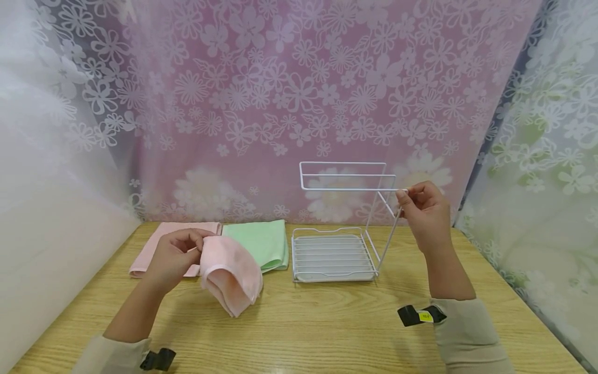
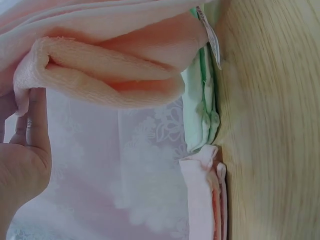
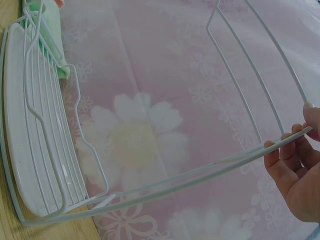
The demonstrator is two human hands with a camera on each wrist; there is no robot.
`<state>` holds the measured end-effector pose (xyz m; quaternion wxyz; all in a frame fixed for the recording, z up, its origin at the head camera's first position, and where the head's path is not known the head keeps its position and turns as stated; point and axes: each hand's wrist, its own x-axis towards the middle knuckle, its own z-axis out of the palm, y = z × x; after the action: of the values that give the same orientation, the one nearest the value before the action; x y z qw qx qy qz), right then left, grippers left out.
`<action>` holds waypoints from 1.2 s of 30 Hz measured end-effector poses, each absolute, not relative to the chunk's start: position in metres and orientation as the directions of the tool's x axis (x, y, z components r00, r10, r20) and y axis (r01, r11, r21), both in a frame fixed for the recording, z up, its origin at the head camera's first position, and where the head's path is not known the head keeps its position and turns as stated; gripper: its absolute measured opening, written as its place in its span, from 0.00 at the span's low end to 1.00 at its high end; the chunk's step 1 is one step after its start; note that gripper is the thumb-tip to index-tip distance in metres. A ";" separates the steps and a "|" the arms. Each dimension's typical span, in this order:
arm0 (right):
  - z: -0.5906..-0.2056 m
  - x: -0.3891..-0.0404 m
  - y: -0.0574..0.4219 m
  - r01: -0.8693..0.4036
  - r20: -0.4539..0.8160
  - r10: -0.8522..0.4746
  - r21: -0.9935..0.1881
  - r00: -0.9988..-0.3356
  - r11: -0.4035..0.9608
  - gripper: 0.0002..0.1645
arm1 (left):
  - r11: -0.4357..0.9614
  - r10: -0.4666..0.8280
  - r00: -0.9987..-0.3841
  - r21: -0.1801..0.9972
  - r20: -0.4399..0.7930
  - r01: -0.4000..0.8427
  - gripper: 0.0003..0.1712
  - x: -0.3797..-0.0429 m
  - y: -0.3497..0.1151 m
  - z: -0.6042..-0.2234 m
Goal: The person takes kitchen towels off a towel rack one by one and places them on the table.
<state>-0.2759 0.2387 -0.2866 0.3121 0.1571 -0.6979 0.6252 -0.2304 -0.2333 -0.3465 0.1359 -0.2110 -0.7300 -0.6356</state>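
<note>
My left hand (image 1: 174, 255) pinches a folded pink towel (image 1: 232, 270) by its upper corner and holds it above the table. In the left wrist view, the folds of this towel (image 2: 115, 75) hang open beyond the fingertips. My right hand (image 1: 427, 214) grips the upper right corner of a white wire rack (image 1: 348, 175), its thumb and fingers on the rod. The rack stands upright on the table, with a slatted base over a white tray (image 3: 22, 120). The right wrist view shows the fingers (image 3: 287, 155) curled around the side rod.
Behind the left hand lies another folded pink towel (image 1: 154, 249), beside a folded green towel (image 1: 261, 244) left of the rack. A wooden table (image 1: 299, 332) carries everything. Flowered curtains (image 1: 299, 104) hang along the back and sides.
</note>
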 end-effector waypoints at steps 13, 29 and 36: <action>-0.285 -0.276 0.239 -0.602 0.621 0.173 -0.784 -0.764 0.152 0.10 | 0.052 0.326 -0.781 0.814 0.533 0.578 0.13 -0.220 -0.236 -0.346; -0.286 -0.277 0.239 -0.604 0.618 0.166 -0.786 -0.769 0.132 0.10 | 0.283 0.483 -0.832 0.851 0.271 0.441 0.19 -0.205 -0.269 -0.350; -0.287 -0.277 0.239 -0.607 0.619 0.172 -0.785 -0.766 0.123 0.10 | 0.395 0.516 -0.826 0.794 0.225 0.463 0.21 -0.202 -0.287 -0.354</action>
<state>-0.2773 0.2393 -0.2872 0.3028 0.1588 -0.6853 0.6430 -0.2024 -0.2874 -0.3538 -0.0286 -0.2935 -0.8345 -0.4654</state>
